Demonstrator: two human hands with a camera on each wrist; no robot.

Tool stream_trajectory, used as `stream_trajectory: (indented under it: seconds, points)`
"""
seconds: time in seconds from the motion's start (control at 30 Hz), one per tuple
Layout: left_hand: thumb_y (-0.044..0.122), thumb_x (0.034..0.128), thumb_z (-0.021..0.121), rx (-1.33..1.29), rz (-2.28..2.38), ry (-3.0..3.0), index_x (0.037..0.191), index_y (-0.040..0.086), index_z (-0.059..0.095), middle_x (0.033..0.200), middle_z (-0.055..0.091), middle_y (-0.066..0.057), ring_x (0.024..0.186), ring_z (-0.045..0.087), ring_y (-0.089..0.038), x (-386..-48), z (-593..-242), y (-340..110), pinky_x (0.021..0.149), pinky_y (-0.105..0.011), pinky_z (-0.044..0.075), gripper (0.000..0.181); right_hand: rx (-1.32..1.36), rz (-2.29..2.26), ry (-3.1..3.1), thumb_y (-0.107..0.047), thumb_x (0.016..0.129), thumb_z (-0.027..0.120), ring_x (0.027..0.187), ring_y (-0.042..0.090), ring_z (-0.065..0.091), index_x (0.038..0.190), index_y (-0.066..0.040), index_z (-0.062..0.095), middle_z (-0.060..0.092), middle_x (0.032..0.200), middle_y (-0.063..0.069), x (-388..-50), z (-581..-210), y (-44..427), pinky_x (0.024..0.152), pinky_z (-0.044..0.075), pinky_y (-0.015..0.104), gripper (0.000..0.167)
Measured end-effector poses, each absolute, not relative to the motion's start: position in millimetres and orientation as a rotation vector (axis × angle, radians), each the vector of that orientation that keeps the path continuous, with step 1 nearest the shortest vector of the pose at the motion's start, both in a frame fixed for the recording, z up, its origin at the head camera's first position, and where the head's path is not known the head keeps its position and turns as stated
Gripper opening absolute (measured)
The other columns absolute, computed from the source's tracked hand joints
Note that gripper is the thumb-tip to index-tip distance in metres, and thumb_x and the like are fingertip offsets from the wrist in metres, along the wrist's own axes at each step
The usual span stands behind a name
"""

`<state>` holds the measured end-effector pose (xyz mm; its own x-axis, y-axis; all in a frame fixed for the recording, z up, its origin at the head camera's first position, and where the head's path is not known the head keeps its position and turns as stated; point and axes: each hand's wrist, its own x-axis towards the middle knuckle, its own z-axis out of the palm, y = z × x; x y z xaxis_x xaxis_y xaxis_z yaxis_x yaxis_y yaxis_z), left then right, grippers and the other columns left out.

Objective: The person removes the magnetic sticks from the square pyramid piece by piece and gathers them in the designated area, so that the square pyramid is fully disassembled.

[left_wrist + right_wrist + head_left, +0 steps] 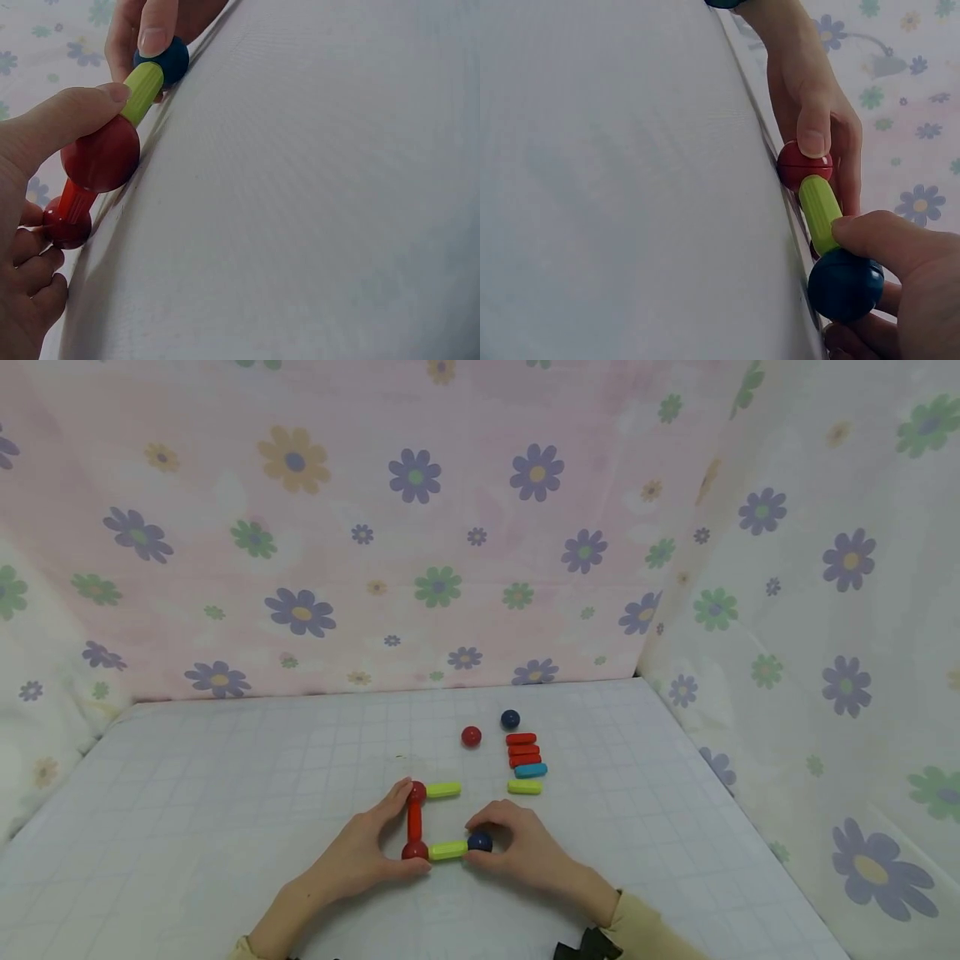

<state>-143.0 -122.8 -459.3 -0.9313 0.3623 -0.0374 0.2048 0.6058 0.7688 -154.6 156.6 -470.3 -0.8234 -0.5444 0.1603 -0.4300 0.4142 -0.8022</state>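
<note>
On the white tabletop lies a joined U-shape of toy building rods and balls. A red rod (pixel 415 822) links the far red ball (pixel 417 791) to the near red ball (pixel 415 852). From these, a far yellow-green rod (pixel 443 790) and a near yellow-green rod (pixel 820 213) extend to the right. My left hand (pixel 369 843) grips the shape between thumb at the near ball and fingers at the far ball. With thumb and fingers, my right hand (pixel 521 843) pinches a dark blue ball (pixel 846 285) at the near rod's right end.
Beyond my hands lie a loose red ball (pixel 471 737) and a dark blue ball (pixel 510 719). Several rods sit to their right and nearer: red rods (pixel 522 750), a blue rod (pixel 531 770) and a yellow-green rod (pixel 524 787). Flowered cloth (pixel 337 552) walls the table's back and sides.
</note>
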Motion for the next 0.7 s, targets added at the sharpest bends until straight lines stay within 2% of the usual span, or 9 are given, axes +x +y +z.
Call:
stream_trajectory:
  seconds: [0.47,0.7]
  points:
    - [0.057,0.0710,0.085,0.449,1.213,2.638,0.158,0.018,0.030,0.165,0.026,0.006,0.152,0.024,-0.018,-142.3,-458.9,-122.3,0.119,-0.052,0.030,0.110,-0.858,-1.268,2.748,-0.049,0.082,0.080,0.092,0.004,0.053,0.103,-0.024,0.071,0.060,0.094,-0.019,-151.0,-470.2,152.7,0.080,0.051,0.021,0.034]
    - [0.056,0.0714,0.085,0.452,1.218,2.640,0.158,0.019,0.030,0.164,0.026,0.007,0.152,0.025,-0.017,-142.6,-459.1,-122.4,0.119,-0.051,0.031,0.109,-0.874,-1.278,2.731,-0.042,0.085,0.079,0.089,0.005,0.053,0.102,-0.023,0.070,0.060,0.092,-0.019,-151.1,-470.4,152.8,0.079,0.051,0.021,0.027]
